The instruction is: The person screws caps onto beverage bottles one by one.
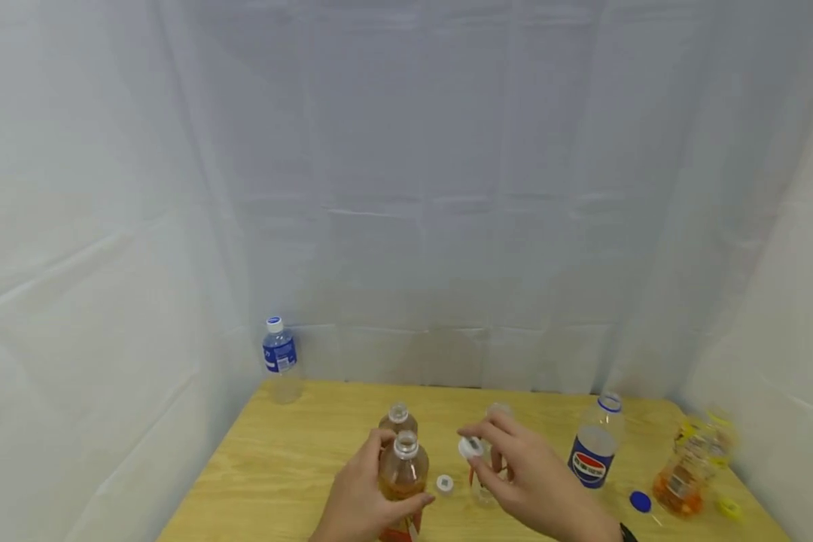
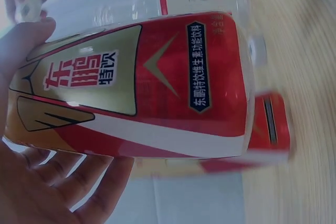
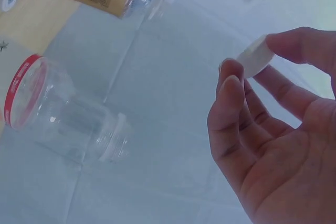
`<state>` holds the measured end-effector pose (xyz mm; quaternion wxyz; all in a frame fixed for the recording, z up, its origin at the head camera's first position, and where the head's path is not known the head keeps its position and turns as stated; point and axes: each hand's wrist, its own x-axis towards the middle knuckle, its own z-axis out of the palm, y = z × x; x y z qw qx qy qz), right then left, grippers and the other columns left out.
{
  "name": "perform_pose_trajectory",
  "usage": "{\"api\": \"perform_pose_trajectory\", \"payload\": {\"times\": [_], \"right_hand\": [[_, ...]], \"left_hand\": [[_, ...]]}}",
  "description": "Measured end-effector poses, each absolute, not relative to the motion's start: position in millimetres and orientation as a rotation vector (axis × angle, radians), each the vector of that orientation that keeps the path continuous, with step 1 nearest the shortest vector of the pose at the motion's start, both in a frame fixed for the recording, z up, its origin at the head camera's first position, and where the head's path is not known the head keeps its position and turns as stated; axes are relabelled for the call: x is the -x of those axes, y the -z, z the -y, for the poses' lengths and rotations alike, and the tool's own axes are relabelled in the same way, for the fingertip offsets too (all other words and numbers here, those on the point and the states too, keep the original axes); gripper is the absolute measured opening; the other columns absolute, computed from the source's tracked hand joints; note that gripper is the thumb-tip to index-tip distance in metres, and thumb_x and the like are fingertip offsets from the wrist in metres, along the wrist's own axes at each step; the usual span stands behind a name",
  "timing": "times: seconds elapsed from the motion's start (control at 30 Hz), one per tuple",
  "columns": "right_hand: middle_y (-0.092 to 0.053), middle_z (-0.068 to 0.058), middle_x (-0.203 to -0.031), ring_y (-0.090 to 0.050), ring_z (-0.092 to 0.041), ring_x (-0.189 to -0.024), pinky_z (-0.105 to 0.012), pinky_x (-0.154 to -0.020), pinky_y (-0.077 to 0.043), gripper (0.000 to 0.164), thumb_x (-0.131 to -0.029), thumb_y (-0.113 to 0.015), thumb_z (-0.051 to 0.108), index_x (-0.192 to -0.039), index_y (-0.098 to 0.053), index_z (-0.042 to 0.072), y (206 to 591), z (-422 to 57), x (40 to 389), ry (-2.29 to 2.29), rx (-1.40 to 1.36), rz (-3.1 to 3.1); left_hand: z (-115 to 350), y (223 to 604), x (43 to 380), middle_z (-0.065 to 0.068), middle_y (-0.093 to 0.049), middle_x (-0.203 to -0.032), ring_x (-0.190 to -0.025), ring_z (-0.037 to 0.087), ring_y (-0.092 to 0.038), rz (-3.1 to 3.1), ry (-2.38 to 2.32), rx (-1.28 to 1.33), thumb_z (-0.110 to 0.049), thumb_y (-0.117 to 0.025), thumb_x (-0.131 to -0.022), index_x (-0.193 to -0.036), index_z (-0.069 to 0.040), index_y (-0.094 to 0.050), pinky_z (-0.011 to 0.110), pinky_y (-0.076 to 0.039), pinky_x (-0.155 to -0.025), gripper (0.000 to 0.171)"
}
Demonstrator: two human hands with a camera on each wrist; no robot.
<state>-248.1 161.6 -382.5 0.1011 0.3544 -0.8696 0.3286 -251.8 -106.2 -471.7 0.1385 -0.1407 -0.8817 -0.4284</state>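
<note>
Near: L hand (image 1: pixel 369 493), curled round bottle (image 1: pixel 404 478), roughly upright, uncapped; base on table or not: can't tell. R hand (image 1: pixel 525 467), thumb & fingertips pinching white cap (image 1: pixel 470 448), just R of bottle mouth, not touching. Best practice: firm hold w/o squeezing thin plastic; cap by rim, level if brought to mouth. Next: loose cap (image 1: pixel 445 484) on table (image 1: pixel 264 467), between hands; clear bottle (image 3: pixel 68 108) behind R fingers, easy to knock. 2nd bottle (image 1: pixel 398 416) right behind held 1. R side crowded: Pepsi (image 1: pixel 591 459), blue cap (image 1: pixel 640 501). Most room: toward L edge. Far: capped bottle (image 1: pixel 281 357), far-L corner, nr sheet (image 1: pixel 393 248).
</note>
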Motion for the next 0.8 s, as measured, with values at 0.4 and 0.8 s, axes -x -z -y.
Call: {"api": "perform_pose_trajectory", "payload": {"times": [0.4,0.8], "right_hand": [[-0.056,0.016,-0.116,-0.05,0.001,-0.071,-0.02,-0.057,-0.05,0.03,-0.107,-0.063,0.024,-0.137,-0.067,0.024,389,-138,250,-1.027,-1.093,2.497],[-0.058,0.01,-0.113,-0.049,0.002,-0.073,-0.019,-0.056,-0.049,0.026,-0.107,-0.063,0.027,-0.131,-0.069,0.02,396,-133,249,-1.005,-1.123,2.542]], "left_hand": [[71,482,253,-0.016,-0.059,-0.118,-0.091,0.004,-0.067,2.487,1.152,0.519,-0.073,-0.079,-0.079,-0.134,-0.03,-0.057,0.028,-0.057,-0.071,0.073],[69,480,247,-0.012,-0.06,-0.115,-0.088,0.002,-0.065,2.514,1.085,0.586,-0.07,-0.081,-0.078,-0.136,-0.027,-0.058,0.027,-0.056,-0.067,0.076]]}}
